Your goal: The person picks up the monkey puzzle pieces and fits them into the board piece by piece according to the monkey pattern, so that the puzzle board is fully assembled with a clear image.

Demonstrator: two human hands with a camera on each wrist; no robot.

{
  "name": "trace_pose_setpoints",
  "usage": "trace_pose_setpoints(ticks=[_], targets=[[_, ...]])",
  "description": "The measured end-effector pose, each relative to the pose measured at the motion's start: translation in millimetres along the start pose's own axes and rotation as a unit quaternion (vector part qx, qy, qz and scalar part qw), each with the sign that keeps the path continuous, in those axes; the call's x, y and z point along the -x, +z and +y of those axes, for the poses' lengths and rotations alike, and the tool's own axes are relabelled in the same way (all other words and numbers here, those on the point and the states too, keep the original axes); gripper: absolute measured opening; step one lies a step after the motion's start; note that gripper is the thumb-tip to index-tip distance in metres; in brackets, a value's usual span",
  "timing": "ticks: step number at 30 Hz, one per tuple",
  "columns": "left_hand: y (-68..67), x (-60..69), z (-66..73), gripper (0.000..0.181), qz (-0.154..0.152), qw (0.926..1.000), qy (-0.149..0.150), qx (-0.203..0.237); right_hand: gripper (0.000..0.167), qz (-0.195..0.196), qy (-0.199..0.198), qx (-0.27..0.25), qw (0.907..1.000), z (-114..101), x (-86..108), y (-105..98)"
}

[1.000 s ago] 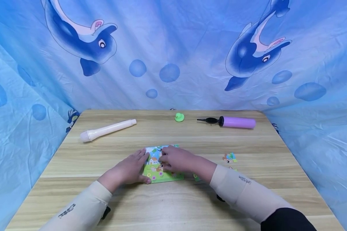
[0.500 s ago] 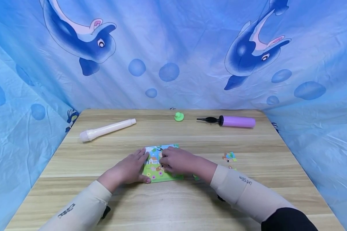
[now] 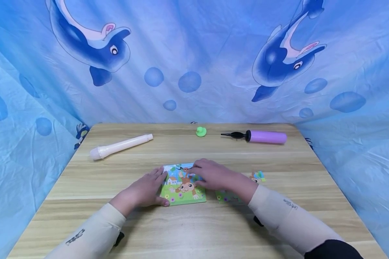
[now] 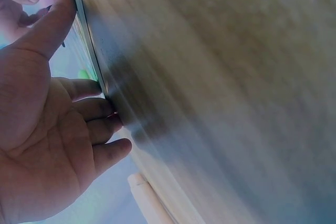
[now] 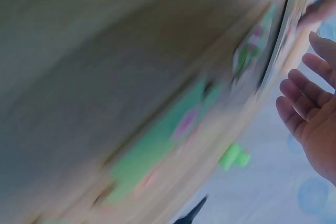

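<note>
A puzzle board [image 3: 178,198] with a monkey, a house and flowers on it lies flat at the middle of the table. My left hand [image 3: 146,187] rests at its left edge, fingers at the upper corner and thumb at the lower one. Over the board's upper right part is my right hand [image 3: 214,175], its fingers loosely bent; the right wrist view shows that hand [image 5: 315,108] with nothing gripped. Loose puzzle pieces [image 3: 225,196] lie right of the board, partly under the right forearm, and another piece [image 3: 260,175] lies beyond it.
A white stick-like object [image 3: 123,145] lies at the back left. A green toy duck [image 3: 201,131] stands at the back middle, and a purple pump [image 3: 267,137] with a black nozzle lies at the back right. A blue dolphin-print curtain surrounds the table.
My right hand has moved right and slightly away from the board's middle, uncovering the monkey's face. The left hand has stayed at the board's left edge.
</note>
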State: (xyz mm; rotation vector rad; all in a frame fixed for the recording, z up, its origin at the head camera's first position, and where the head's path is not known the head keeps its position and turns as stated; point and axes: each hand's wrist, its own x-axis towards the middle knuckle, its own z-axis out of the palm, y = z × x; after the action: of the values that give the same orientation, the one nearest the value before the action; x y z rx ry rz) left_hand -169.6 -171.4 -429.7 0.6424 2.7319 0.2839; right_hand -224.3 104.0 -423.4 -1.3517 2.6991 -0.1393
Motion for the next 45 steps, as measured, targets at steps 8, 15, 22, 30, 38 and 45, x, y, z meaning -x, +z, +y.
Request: trace_pose_setpoints(ticks=[8,15,22,30,38,45], targets=[[-1.1,0.7,0.9,0.106,0.003,1.0000,-0.001,-0.004,0.046,0.011,0.085,-0.040,0.9956,47.7,41.3,-10.0],[1.3,-0.9,0.1,0.107,0.002,1.0000,-0.004,-0.002,0.030,-0.042,0.158,-0.071,0.9839,80.3,83.7,-14.7],[1.7,-2.0,-0.8,0.107,-0.001,1.0000,-0.008,-0.002,0.021,-0.097,0.214,-0.070,0.9695,100.8,114.5,-14.2],[2.1,-1.7,-1.0,0.107,-0.002,1.0000,-0.008,0.000,0.015,-0.061,0.188,-0.036,0.9795,103.3,110.2,-7.0],[2.9,-2.4,-1.6,0.107,0.002,1.0000,-0.003,-0.005,0.008,-0.053,0.163,-0.020,0.9850,92.0,87.1,-4.8],[3.2,-2.5,-2.1,0.107,0.000,0.9999,-0.004,-0.010,0.010,-0.061,0.152,-0.027,0.9860,78.2,65.1,-7.5]])
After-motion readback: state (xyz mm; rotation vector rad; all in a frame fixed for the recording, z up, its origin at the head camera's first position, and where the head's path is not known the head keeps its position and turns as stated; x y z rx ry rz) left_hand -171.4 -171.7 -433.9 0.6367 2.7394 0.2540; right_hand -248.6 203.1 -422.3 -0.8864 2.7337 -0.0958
